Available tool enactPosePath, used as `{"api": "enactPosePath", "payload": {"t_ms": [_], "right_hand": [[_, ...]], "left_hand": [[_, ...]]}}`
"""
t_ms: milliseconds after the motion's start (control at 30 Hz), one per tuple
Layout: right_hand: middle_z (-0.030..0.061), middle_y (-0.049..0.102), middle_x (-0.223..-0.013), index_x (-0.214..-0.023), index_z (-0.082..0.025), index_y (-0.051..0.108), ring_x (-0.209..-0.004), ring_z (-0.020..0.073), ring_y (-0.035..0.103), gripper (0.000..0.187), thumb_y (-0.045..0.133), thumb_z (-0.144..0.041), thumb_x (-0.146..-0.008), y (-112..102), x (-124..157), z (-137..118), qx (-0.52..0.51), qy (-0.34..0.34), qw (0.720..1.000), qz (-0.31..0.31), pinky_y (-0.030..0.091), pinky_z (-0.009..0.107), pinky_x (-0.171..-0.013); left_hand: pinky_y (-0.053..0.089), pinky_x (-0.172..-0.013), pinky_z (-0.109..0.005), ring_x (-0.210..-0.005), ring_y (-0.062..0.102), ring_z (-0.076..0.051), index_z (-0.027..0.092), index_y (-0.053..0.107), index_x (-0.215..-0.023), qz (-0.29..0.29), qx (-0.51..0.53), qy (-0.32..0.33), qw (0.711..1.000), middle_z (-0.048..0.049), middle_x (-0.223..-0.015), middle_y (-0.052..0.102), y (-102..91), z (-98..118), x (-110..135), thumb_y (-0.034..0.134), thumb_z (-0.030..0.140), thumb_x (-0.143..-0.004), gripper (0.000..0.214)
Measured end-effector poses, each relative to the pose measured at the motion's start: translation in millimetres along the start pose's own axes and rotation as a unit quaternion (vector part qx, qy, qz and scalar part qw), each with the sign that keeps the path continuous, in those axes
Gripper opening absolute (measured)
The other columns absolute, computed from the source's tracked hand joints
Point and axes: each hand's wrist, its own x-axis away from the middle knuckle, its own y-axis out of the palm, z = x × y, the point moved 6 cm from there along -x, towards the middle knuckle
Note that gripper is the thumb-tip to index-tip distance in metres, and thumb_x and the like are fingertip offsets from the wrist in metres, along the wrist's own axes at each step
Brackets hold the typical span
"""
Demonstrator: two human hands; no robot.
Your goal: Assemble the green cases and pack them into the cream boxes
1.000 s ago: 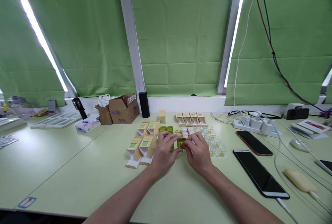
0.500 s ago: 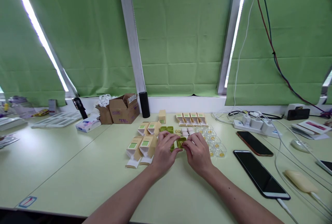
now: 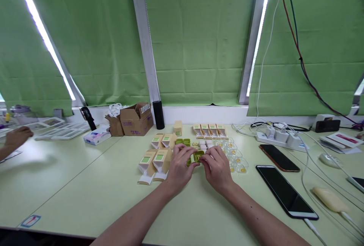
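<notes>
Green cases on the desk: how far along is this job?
Looks partway. Four tan boxes stand lined up at the back. The left hand and right hand hold one green case between them. Beside them lie open boxes, more green cases and clear trays.

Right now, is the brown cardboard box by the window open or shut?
Open: the brown cardboard box has its top flaps standing up, not folded over the top.

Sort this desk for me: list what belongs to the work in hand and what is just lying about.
In use: left hand and right hand, both pinching the green case; small cartons; clear trays; spare green cases.
Lying about: large phone; smaller phone; power strip; brown box; black cylinder; tissue pack.
</notes>
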Motion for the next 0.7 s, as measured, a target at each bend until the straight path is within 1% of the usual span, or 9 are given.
{"api": "enactPosePath", "payload": {"t_ms": [200, 300, 433, 533, 700], "right_hand": [[0.0059, 0.058, -0.084, -0.086, -0.02, 0.066, -0.085, 0.0218, 0.047, 0.019, 0.057, -0.007, -0.096, 1, 2, 2, -0.003, 0.0, 1.0, -0.001, 0.04, 0.034, -0.071], [0.0061, 0.058, -0.084, -0.086, -0.019, 0.066, -0.085, 0.0217, 0.047, 0.019, 0.056, -0.009, -0.098, 1, 1, 0, -0.005, -0.003, 1.0, 0.002, 0.04, 0.034, -0.071], [0.0063, 0.06, -0.084, -0.086, -0.02, 0.066, -0.086, 0.022, 0.048, 0.019, 0.056, -0.011, -0.099, -2, -1, -6, -0.01, -0.008, 1.0, 0.009, 0.041, 0.034, -0.071], [0.0059, 0.061, -0.083, -0.089, -0.021, 0.067, -0.086, 0.0221, 0.051, 0.018, 0.056, -0.011, -0.099, -2, -1, -5, -0.016, -0.005, 1.0, 0.011, 0.041, 0.034, -0.072], [0.0053, 0.068, -0.085, -0.089, -0.021, 0.068, -0.087, 0.0216, 0.056, 0.02, 0.054, -0.011, -0.099, 7, 3, 9, -0.009, 0.022, 0.999, -0.027, 0.04, 0.034, -0.074]], "left_hand": [[0.055, -0.097, -0.053, -0.117, 0.053, -0.033, 0.024, 0.069, -0.128, 0.006, -0.001, 0.003, 1.0, -0.0099, -0.117, 0.073, -0.5, 1, -1, 0.078, 0.018, -0.086, 0.043], [0.055, -0.099, -0.052, -0.117, 0.052, -0.032, 0.024, 0.069, -0.126, 0.006, -0.003, -0.007, 1.0, -0.0094, -0.118, 0.073, -0.9, -2, -2, 0.076, 0.015, -0.086, 0.042], [0.053, -0.101, -0.054, -0.119, 0.053, -0.033, 0.025, 0.071, -0.124, 0.02, -0.013, -0.056, 0.998, -0.0083, -0.118, 0.073, -5.4, -14, -3, 0.075, 0.016, -0.086, 0.04], [0.051, -0.104, -0.053, -0.121, 0.052, -0.032, 0.026, 0.072, -0.121, 0.044, -0.024, -0.105, 0.993, -0.0067, -0.117, 0.073, -10.9, -23, -5, 0.076, 0.019, -0.085, 0.038], [0.047, -0.108, -0.051, -0.125, 0.05, -0.031, 0.026, 0.07, -0.124, 0.083, -0.009, -0.186, 0.979, -0.0065, -0.119, 0.072, -16.6, -37, -4, 0.075, 0.024, -0.088, 0.036]]}}
